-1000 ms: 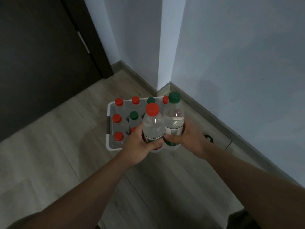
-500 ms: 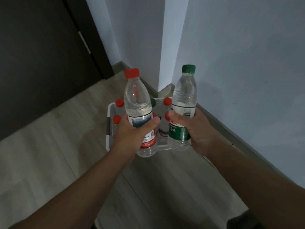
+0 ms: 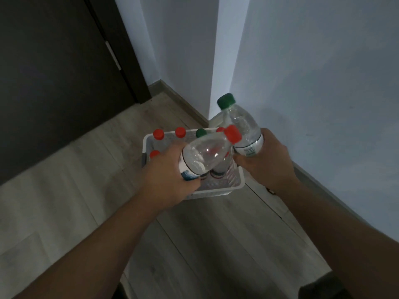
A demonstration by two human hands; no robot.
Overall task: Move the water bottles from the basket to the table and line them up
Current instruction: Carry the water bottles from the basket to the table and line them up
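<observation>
Head view, dim and slightly blurred: the left hand (image 3: 166, 175) has its fingers curled round the lower half of a red-capped bottle (image 3: 205, 154), which tilts with its cap up and to the right. The right hand (image 3: 267, 160) wraps the base of a green-capped bottle (image 3: 241, 126), which leans with its cap up and to the left. Both bottles are held above the white basket (image 3: 236, 184), which stands on the wooden floor (image 3: 64, 190) by the corner of the wall (image 3: 313, 72).

The red-capped bottle's label is white with a blue patch at its lower edge; no writing can be read. The green-capped bottle shows a white label band with a barcode (image 3: 249, 151); the rest is under the fingers. The red cap overlaps the green-capped bottle's body; whether they touch cannot be told.

In the basket, three red caps (image 3: 158, 134) and one green cap (image 3: 201, 132) show along the far and left sides, their bottles mostly hidden by the left hand. Another bottle (image 3: 217, 172) with a red-and-white label shows under the red-capped bottle, print illegible. A dark door (image 3: 54, 83) fills the upper left
</observation>
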